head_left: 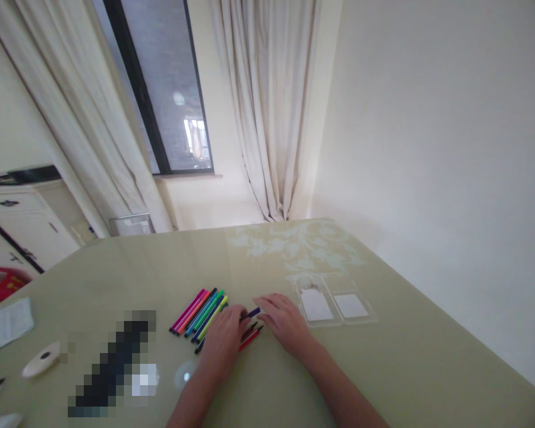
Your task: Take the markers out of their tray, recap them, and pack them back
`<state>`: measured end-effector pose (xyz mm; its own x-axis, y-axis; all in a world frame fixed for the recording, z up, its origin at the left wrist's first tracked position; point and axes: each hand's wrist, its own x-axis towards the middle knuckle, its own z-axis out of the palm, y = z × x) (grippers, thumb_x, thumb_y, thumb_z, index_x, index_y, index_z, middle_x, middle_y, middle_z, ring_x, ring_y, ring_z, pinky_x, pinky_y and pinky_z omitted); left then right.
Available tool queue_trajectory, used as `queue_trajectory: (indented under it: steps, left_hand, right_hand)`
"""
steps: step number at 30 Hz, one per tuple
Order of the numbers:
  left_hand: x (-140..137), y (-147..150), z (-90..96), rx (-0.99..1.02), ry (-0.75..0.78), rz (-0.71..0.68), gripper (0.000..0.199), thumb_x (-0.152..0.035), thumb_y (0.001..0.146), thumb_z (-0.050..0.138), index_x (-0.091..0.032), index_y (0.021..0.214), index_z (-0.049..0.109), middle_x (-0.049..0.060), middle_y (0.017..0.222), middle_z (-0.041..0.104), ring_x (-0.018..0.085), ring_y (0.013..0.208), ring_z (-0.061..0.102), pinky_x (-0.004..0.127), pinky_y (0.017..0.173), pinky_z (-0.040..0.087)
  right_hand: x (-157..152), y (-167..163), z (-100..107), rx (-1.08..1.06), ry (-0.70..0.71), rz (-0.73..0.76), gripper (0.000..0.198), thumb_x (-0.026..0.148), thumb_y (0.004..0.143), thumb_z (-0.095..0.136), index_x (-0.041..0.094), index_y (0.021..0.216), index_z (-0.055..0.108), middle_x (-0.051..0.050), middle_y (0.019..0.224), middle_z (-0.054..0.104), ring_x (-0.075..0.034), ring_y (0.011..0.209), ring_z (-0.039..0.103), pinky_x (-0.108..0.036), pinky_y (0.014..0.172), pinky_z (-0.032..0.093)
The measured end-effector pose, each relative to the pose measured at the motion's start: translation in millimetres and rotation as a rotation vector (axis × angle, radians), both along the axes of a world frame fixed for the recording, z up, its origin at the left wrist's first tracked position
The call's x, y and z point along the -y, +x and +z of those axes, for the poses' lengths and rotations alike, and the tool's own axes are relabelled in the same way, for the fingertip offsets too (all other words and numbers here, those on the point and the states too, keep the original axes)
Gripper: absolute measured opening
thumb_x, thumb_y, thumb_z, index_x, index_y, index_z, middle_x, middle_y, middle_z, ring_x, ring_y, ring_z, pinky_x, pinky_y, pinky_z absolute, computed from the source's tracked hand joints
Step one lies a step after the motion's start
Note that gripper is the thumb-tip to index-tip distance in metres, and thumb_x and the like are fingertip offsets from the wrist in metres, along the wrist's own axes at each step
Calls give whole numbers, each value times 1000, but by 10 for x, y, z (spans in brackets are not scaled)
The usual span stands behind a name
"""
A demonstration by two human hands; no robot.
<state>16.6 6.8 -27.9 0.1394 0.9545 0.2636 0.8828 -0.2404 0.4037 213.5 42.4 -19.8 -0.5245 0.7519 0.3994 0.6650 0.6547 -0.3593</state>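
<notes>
On the green tabletop, my left hand [225,327] has its fingers closed around a dark blue marker [254,312], whose end points toward my right hand. My right hand [285,321] is just beside that end, with a gap between its thumb and fingertips. A row of colored markers [200,312], in pink, orange, black, blue, green and yellow, lies left of my left hand, which partly covers it. Below the blue marker, a red marker [251,338] and a brown marker [249,330] lie partly hidden by the same hand.
A clear plastic case [329,297] with white inserts lies right of my right hand. Farther left are a pixelated dark object [116,362], a cream oval object [42,359] and a folded pale cloth or paper [6,326]. A wall [450,178] borders the table's right edge.
</notes>
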Motion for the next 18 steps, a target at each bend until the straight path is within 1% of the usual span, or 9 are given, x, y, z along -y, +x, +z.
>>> queue_trajectory:
  steps: [2,4,5,7,8,10,12,15,18]
  left_hand:
    - [19,74,-4,55,32,-69,18,-25,99,47,-23,104,65,7,103,73,25,98,68,37,89,51]
    - [34,105,-6,98,39,-126,20,-26,101,46,-25,108,64,6,106,74,23,100,68,34,89,51]
    - [36,99,-3,106,26,-133,21,-27,101,45,-25,108,64,6,107,74,22,100,69,32,88,52]
    - [29,42,15,97,-19,-89,22,-28,101,44,-26,109,64,4,107,75,21,97,71,29,83,52]
    - [20,-6,29,93,-40,-41,23,-28,102,42,-26,110,64,4,106,75,21,95,72,29,81,52]
    - [-3,-120,58,106,-53,72,27,-30,103,39,-25,113,63,4,101,76,21,89,72,30,78,52]
    - [-22,-220,75,138,-6,142,30,-35,103,37,-23,112,63,5,100,75,23,91,72,32,80,52]
    - [-25,-268,62,120,40,152,28,-41,102,42,-23,106,64,6,107,73,24,95,70,35,83,51]
    - [-5,-202,23,82,-22,113,23,-38,100,47,-24,98,65,6,102,72,24,93,68,34,83,49]
  right_hand:
    - [25,-16,-20,27,11,78,27,23,101,57,27,125,69,-6,110,75,-22,102,67,-33,93,50]
    - [13,17,-37,33,26,127,25,23,102,57,26,122,71,-6,103,76,-21,96,68,-32,89,51]
    - [-8,60,-39,16,35,144,25,22,102,56,26,122,72,-6,103,76,-20,96,68,-31,90,51]
    - [-80,199,-27,-61,41,147,26,22,103,54,25,119,73,-6,104,77,-20,98,69,-31,91,51]
    - [-127,288,-15,-118,40,113,26,22,103,52,25,117,74,-6,104,77,-20,99,69,-32,92,51]
    - [-221,471,12,-248,17,-4,26,24,103,51,24,113,76,-6,106,77,-21,99,70,-31,91,52]
    - [-288,600,27,-317,23,-140,25,27,102,53,23,112,76,-7,105,76,-22,97,70,-33,90,52]
    - [-299,607,18,-274,19,-249,23,27,100,56,22,105,78,-7,98,73,-22,92,68,-33,85,52]
    - [-238,466,-8,-164,-53,-252,20,21,98,58,23,99,78,-6,96,68,-20,89,66,-30,82,52]
